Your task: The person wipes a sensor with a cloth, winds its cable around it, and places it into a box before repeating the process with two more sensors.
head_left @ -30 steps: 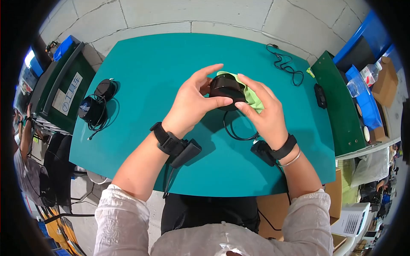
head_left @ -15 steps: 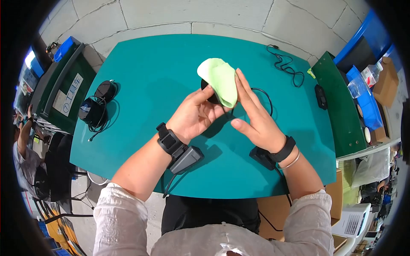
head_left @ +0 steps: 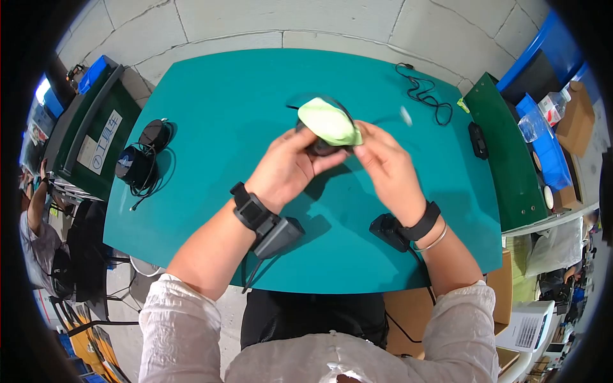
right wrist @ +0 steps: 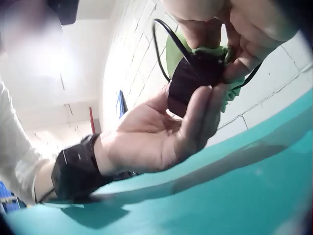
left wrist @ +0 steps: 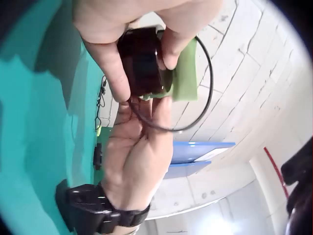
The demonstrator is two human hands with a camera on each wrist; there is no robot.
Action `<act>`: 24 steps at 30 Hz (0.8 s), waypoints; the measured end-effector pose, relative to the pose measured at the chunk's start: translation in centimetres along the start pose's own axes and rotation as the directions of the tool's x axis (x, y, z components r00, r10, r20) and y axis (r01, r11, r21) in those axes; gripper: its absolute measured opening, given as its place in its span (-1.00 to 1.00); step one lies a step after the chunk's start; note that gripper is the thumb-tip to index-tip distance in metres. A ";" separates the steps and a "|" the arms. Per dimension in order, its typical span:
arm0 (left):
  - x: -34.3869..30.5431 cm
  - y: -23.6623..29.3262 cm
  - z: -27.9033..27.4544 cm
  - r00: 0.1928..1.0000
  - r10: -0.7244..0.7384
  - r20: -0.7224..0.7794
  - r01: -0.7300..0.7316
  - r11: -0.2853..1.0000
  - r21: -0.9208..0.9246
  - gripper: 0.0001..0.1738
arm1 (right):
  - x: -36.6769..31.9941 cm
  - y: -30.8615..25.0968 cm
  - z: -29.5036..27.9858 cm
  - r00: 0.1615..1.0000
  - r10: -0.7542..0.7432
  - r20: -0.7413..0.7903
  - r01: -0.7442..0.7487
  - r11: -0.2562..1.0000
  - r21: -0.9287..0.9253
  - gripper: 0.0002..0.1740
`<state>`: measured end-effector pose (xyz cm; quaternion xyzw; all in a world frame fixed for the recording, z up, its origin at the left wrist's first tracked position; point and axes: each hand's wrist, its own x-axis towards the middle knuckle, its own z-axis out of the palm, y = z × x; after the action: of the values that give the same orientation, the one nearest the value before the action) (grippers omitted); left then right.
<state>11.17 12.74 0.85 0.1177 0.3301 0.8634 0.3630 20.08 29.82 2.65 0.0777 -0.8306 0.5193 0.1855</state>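
Observation:
A black round puck-like device [left wrist: 142, 61] with a glossy side is held up over the table, its thin black cable [left wrist: 211, 90] looping around it. My left hand [head_left: 284, 169] grips the device between thumb and fingers. Over its top lies a light green cloth [head_left: 327, 121], which hides most of the device in the head view. On the right side, my right hand [head_left: 393, 169] pinches the cloth's edge against the device with thumb and fingertips. Blurred by motion, a pale cable end [head_left: 406, 116] hangs out beyond the right hand.
Two black round devices [head_left: 135, 165] with a coiled cable sit at the left of the green table [head_left: 217, 96]. A black cable [head_left: 424, 92] lies at the back right, near a small black object [head_left: 477, 140]. Green cabinets flank both sides, with a blue bin [head_left: 550, 163] on the right.
The device has been turned so the cloth faces up over it. My right hand went from holding its side, to flat fingers against the cloth, to pinching the cloth's edge. The cable has swung.

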 end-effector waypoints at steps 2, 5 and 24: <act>0.2 0.8 -0.7 0.999 0.013 -0.050 -0.013 1.000 -0.005 -0.59 | -0.2 -0.5 0.8 0.958 -0.281 0.061 0.287 0.916 -0.280 -0.82; 0.5 0.7 -1.6 0.995 -0.101 0.005 0.101 0.995 -0.009 -0.45 | 0.2 -0.6 0.3 0.899 -0.342 0.273 0.421 0.847 -0.324 -0.85; -1.1 0.1 1.6 0.968 0.192 0.161 -0.250 0.683 0.687 -0.45 | 0.3 -0.1 -1.4 0.972 0.134 0.191 -0.141 0.990 0.024 -0.24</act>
<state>12.64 12.68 2.18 0.3183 0.6023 0.7052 0.1964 20.18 31.01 3.38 0.0724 -0.8380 0.5366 0.0677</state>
